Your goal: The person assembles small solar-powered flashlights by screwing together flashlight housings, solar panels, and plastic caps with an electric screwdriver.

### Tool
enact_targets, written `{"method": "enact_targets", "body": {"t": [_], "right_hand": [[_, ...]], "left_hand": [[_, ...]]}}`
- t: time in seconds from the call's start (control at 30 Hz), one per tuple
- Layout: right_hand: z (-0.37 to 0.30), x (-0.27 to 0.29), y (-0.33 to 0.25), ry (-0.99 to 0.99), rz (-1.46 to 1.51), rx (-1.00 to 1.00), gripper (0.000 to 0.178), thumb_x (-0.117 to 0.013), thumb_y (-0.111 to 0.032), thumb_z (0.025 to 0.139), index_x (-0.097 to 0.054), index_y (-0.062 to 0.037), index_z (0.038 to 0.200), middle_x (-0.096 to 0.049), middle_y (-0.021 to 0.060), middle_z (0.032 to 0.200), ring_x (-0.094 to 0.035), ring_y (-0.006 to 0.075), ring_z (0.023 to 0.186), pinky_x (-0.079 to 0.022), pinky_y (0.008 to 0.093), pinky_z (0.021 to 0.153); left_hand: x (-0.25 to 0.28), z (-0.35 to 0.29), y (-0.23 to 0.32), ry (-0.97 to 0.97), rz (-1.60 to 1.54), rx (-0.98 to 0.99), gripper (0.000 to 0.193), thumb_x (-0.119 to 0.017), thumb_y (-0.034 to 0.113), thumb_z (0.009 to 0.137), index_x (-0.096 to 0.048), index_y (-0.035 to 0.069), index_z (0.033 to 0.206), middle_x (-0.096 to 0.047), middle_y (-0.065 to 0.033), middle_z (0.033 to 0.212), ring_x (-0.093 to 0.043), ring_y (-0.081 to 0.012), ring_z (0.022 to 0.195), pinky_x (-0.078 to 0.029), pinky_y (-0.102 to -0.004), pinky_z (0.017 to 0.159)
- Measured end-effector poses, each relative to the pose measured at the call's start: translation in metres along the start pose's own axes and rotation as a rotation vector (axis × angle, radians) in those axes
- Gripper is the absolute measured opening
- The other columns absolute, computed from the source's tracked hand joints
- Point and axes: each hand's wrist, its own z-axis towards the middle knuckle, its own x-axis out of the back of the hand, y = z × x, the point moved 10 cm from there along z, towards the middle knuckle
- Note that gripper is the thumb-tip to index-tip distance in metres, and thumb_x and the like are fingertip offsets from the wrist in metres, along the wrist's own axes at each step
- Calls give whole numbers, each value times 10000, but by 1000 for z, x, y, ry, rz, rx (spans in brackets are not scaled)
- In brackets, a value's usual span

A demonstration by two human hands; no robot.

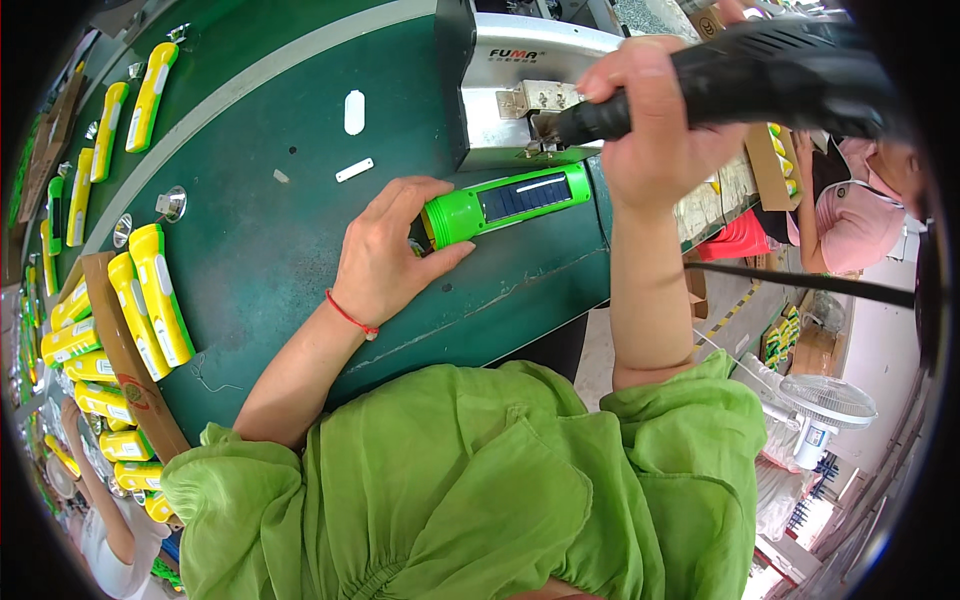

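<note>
- The left hand [385,250] clamps its grip on the head end of the green flashlight [500,204], pinning it flat on the green table [270,250] so it stays put.
- The right hand [655,110] is wrapped tight around a black power tool [740,80], tip angled toward the flashlight's far end.
- The tool's tip is hard to make out against the metal machine [510,90].

From my remote seat, my left hand [385,250] covers the near end of the green flashlight [505,203], so I cannot make out its lens. My right hand [655,115] wraps the black power tool [760,75], whose tip is lost against the metal machine [520,90]. At the frame's right edge the tool's body blurs into the dark rim. Lower left, another person [110,530] is cut off.
</note>
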Motion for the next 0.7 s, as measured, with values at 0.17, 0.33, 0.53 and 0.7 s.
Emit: {"method": "enact_targets", "body": {"t": [0.17, 0.33, 0.53, 0.7], "right_hand": [[0, 4, 26, -67, 96, -193, 155, -563, -15, 855, -540, 44, 996, -574, 125, 670, -559, 198, 536, -501, 359, 545], [-31, -4, 7, -12, 131, -306, 496, -523, -52, 878, -365, 3, 1344, -509, 82, 678, -514, 176, 548, -473, 349, 532], [-70, -18, -9, 0, -107, -295, 743, -531, -101, 887, -66, -69, 1466, -526, 104, 738, -528, 184, 564, -497, 357, 551], [-73, -27, -13, -80, -177, -296, 766, -532, -93, 882, -38, -72, 1468, -532, 112, 771, -530, 189, 570, -503, 364, 553]], "left_hand": [[-3, 2, -2, -40, 5, 53, 501, -832, 99, 663, -622, 12, 1109, -636, -119, 1091, -646, -245, 926, -533, -313, 800], [-4, 3, 1, -4, -25, -14, 496, -826, 98, 669, -622, 17, 1113, -637, -120, 1087, -644, -240, 910, -531, -311, 784], [-3, 5, 0, 12, -20, -37, 499, -831, 99, 664, -626, 25, 1112, -640, -122, 1082, -648, -248, 907, -534, -312, 767], [-3, 1, -1, 27, -23, -37, 501, -839, 108, 659, -633, 23, 1107, -643, -124, 1085, -651, -248, 903, -538, -313, 758]]}}
